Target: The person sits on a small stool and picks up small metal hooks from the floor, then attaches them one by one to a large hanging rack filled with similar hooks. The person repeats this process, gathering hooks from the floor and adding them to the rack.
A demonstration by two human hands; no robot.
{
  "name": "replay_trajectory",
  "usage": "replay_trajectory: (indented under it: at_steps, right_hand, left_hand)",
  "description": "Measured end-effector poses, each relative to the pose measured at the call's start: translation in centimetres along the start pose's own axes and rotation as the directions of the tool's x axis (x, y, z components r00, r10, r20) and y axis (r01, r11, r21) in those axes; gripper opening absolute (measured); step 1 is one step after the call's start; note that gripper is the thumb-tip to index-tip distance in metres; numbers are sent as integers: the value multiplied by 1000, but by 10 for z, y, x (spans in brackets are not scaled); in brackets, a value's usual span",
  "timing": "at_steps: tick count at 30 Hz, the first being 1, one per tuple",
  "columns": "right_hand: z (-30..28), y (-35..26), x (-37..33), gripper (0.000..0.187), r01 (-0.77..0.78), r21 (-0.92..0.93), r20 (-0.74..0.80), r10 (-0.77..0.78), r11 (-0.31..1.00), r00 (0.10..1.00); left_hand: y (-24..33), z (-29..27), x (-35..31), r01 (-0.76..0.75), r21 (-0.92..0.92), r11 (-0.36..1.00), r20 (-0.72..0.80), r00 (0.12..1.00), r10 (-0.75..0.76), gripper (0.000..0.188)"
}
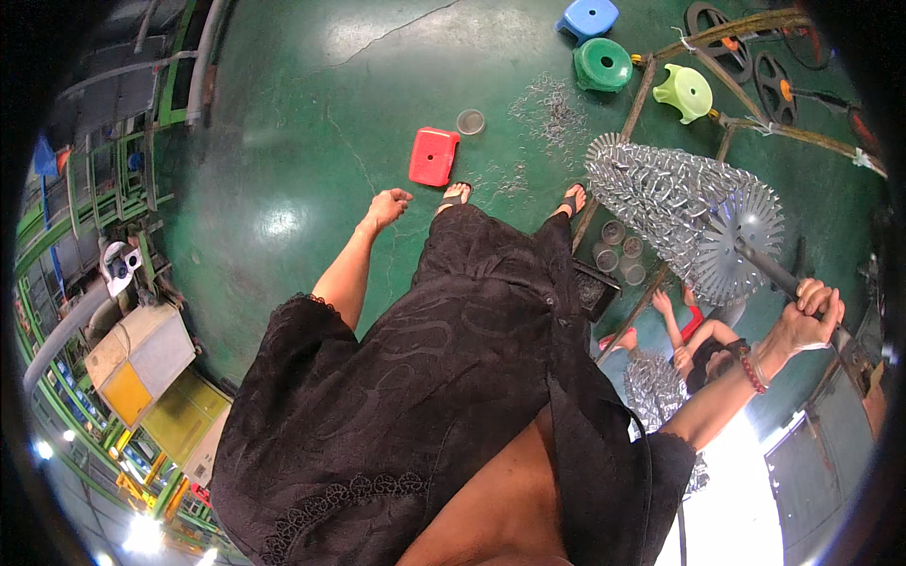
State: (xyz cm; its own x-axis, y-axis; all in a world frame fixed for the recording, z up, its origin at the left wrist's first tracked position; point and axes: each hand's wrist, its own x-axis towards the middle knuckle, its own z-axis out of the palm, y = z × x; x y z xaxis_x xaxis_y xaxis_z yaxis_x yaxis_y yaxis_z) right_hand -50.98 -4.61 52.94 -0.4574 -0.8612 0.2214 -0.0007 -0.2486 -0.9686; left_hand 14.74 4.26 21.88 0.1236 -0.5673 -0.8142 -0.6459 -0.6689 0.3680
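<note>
Landmark: the metal drum (675, 203), a long spiked cylinder bristling with small silvery ring-shaped pieces, lying on its side across a rough wooden frame (651, 80).

1. Right hand (810, 316): closed around the dark metal shaft (769, 269) that runs out of the drum's toothed end disc (746, 241), at the drum's near end. The arm is stretched out full, apparently so the drum can be steadied or turned by its axle, well away from the sharp teeth. Red bead bracelet at the wrist.

2. Left hand (387, 206): empty, fingers loosely curled, hanging free over the green floor (283, 141), well apart from the drum on the side away from the shaft. It touches nothing.

3. Red plastic stool (434, 156): on the floor beyond the left hand, well clear of the drum; a small round clear lid (470, 121) lies just beside it.

4. Loose metal rings (552, 108): scattered on the floor between the red stool and the drum's far end, seemingly shed from it.

5. 3 more stools, blue (587, 17), dark green (604, 64) and light green (686, 91): grouped beyond the drum's far end, near the frame.

6. Round clear dishes (618, 250): clustered under the drum, near a dark tray (595, 288), placed as if to catch pieces.

7. Another person (703, 349): low beneath the drum's near end, by a second heap of rings (651, 387).
</note>
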Motion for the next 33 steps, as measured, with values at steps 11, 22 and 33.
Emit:
replay_trajectory:
  at_steps: [11,22,33]
  right_hand:
    - [-11,2,4,37,-15,-66,-2,15,998,1000]
    - [-87,8,-9,40,-197,-420,-341,47,886,939]
    - [27,71,-305,41,-503,-566,-588,109,653,802]
  left_hand:
    - [-1,-19,16,-110,-60,992,9,994,111,28]
    - [-66,-88,54,-266,310,913,211,955,207,31]
    - [37,-76,38,-229,577,784,428,902,-51,34]
